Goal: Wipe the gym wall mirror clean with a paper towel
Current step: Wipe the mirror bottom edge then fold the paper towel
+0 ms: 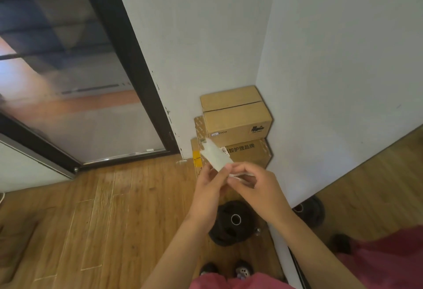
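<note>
Step in hand: readying the paper towel (216,154) before any wiping; judged from the pose, it is being folded or flattened between both hands.
Left hand (209,188): fingers closed on the lower part of the towel, thumb side toward the camera.
Right hand (256,188): fingers pinched together on the towel's near edge, just beside the left hand; hands almost touching.
Towel: a long pale strip, tilted up and away from the hands, held in the air above the wooden floor (103,220) near the room corner.
Mirror (366,174): the large reflective panel along the right, showing floor and a second weight plate in reflection; towel not touching it.
Nearby: stacked cardboard boxes (238,121) in the corner; black weight plate (233,222) on the floor below the hands, at the foot of the mirror.
Progress: early; no wiping contact yet.
Technique note: fold into a flat pad with a clean face outward, thick enough to press evenly; keep loose ends tucked so they do not drag streaks.
Risk: thin paper may tear if pulled taut.
</note>
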